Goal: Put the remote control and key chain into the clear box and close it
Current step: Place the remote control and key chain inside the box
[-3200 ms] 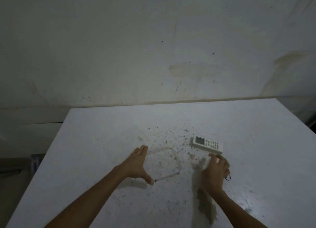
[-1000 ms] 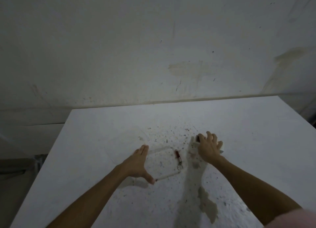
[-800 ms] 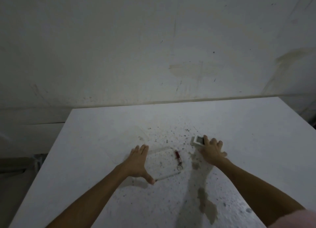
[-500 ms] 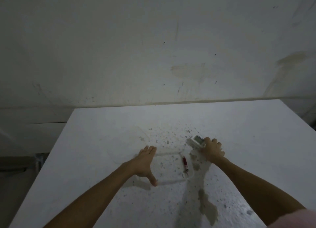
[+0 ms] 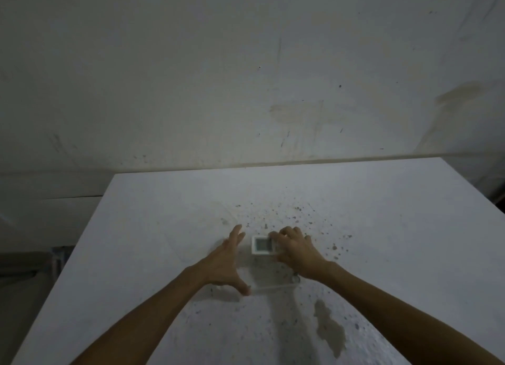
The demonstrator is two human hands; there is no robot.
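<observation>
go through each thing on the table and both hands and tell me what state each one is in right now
clear box: open, no lid on it, steadied on the table.
remote control: gripped, over the box.
key chain: mostly hidden, only its ring shows by the wrist.
left hand: open, braced against the box's side.
right hand: closed on the remote control.
table: speckled, stained.

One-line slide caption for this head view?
Right hand lowers white rectangular remote control into clear plastic box steadied by left hand.

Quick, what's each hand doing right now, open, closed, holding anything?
Left hand: open, spread against the clear box, gripping nothing.
Right hand: closed on the remote control, over the box.
</observation>
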